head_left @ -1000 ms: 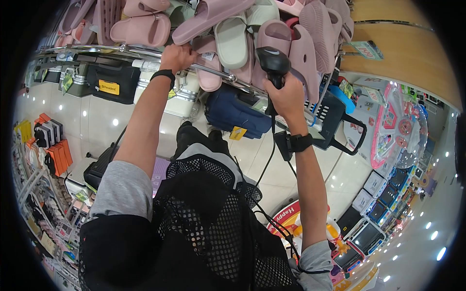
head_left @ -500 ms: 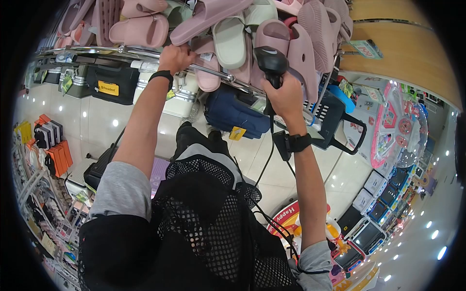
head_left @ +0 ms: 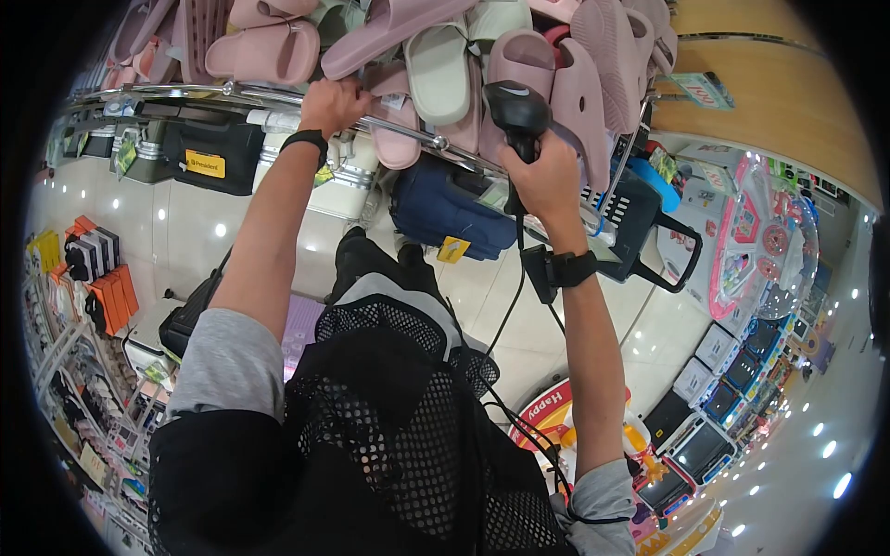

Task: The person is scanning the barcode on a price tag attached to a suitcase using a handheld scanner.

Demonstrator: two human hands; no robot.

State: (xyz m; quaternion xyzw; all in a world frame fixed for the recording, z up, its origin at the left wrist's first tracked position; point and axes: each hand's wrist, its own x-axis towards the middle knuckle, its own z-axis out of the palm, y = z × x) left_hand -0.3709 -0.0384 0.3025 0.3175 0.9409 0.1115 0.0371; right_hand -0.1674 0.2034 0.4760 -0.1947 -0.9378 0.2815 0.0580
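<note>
A black handheld barcode scanner [head_left: 517, 111] is in my right hand [head_left: 549, 176], with my fingers wrapped round its handle and its cable hanging down. Its head points toward pink slippers [head_left: 577, 116] on the rack. My left hand [head_left: 332, 105] is closed at the chrome rail [head_left: 408, 132], just below a mauve-pink slipper [head_left: 394, 37]. Whatever its curled fingers hold is hidden. Between my hands hang a white slipper [head_left: 438, 79] and a pale pink slipper [head_left: 396, 139] with a small tag.
Suitcases stand under the rack, including a dark blue one [head_left: 450, 208] and a black case [head_left: 218, 153] with a yellow label. A black slatted item with a handle [head_left: 640, 227] is at right. Boxed toys [head_left: 742, 371] line the right side; orange boxes [head_left: 113, 298] stand at left.
The view has shifted slightly, with the rack and my left hand a little higher and further left in it. Both hands keep the same grip.
</note>
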